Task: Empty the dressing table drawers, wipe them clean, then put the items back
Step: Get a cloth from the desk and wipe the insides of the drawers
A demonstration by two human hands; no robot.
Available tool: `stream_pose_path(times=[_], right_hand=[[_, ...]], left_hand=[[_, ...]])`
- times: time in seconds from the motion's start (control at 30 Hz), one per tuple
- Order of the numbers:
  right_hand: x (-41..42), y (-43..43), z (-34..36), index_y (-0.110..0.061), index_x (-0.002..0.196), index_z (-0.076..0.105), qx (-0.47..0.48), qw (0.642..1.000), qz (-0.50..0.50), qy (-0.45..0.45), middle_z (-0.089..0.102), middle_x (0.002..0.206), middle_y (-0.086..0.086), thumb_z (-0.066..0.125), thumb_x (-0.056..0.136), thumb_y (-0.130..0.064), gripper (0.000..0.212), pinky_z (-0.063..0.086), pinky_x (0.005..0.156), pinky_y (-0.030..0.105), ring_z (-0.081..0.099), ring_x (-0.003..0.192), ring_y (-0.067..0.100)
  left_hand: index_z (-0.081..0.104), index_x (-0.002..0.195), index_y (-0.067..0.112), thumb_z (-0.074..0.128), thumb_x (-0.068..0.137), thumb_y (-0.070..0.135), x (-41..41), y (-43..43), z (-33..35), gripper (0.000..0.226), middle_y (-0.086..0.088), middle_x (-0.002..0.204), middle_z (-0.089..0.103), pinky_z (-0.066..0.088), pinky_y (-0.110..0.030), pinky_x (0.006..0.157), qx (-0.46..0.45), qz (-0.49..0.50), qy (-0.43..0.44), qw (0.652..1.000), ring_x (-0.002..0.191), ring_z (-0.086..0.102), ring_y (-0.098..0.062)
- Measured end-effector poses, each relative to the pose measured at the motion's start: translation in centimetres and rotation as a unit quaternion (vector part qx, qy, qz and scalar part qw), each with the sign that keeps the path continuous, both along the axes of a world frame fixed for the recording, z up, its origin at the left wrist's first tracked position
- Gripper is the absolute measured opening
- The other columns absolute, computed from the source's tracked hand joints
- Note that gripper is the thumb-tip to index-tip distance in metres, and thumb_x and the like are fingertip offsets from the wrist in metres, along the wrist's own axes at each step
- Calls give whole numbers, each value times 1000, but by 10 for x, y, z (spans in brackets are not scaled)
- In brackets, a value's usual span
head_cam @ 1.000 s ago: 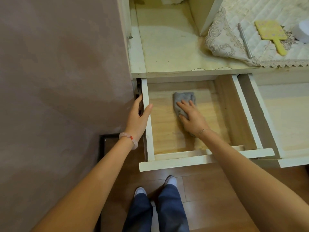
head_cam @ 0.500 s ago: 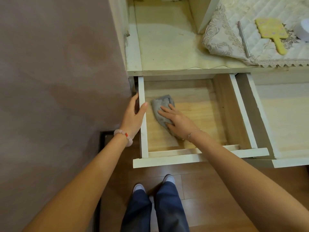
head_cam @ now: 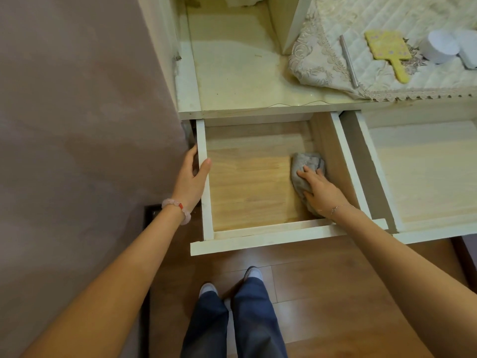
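The cloth [head_cam: 303, 162] has slid across the drawer [head_cam: 258, 239] from left to right wall, right of frame centre; our right hand [head_cam: 322, 193] presses it, fingers flat; our left hand [head_cam: 189, 178] clasps the left wall, thumb inside.

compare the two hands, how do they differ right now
The left hand grips the left side wall of the open drawer, thumb inside it; the right hand lies inside, fingers straight, pressing the grey cloth onto the floor by the right wall. The left wrist wears a pink bead bracelet, the right a thin chain. Both hands work at the same drawer.
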State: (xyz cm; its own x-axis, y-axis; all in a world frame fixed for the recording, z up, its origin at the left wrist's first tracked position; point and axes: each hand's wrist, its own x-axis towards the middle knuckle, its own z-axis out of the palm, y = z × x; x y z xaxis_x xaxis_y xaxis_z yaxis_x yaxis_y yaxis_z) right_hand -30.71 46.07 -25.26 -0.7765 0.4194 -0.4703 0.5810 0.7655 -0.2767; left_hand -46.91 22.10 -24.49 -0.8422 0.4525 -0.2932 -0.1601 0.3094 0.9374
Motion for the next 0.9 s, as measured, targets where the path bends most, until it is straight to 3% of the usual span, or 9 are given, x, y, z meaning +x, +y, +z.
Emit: stream_pose_path(times=[0.13,0.33,0.53,0.67,0.8,0.9], right_hand=[[12,3,5,-23,147,21,-48,997,34,-41,8,157,-2,49,94,-14,60,17,114,34,7,144,24],[13,13,11,-27,148,13,-152,984,57,-76,1,157,-7,54,92,-16,71,6,115,29,-6,144,19],[-2,-12,4,-30,146,22,-253,962,90,-54,9,155,-10,53,90,-6,68,6,114,26,-5,143,9],[-5,-14,3,-27,146,22,-261,959,101,-41,11,155,-11,53,90,-4,67,7,114,24,-3,143,9],[-4,-13,8,-28,147,17,-215,972,95,-9,12,155,-5,61,88,-19,74,14,111,19,10,143,10],[-7,-14,6,-22,148,11,-178,978,105,26,4,156,-6,62,87,-33,80,5,113,20,2,143,8]], left_hand=[[30,144,22,46,97,27,1,0,1,49,5,136,46,39,-22,95,0,1,-3,1000,120,45,-8],[27,145,22,44,98,29,1,1,2,51,4,142,41,34,-26,102,-6,3,-6,1000,128,39,-10],[25,146,22,43,98,28,4,3,2,51,5,146,37,32,-28,107,-8,6,-4,1000,132,35,-10],[27,144,24,43,99,26,4,3,3,49,8,142,40,34,-25,104,-1,9,-1,1000,127,39,-7],[29,143,25,44,98,25,4,3,2,48,15,128,44,39,-14,92,2,13,-7,1000,118,43,-2],[28,144,25,45,98,25,3,2,1,49,11,133,44,40,-10,88,2,5,-12,1000,120,44,-4]])
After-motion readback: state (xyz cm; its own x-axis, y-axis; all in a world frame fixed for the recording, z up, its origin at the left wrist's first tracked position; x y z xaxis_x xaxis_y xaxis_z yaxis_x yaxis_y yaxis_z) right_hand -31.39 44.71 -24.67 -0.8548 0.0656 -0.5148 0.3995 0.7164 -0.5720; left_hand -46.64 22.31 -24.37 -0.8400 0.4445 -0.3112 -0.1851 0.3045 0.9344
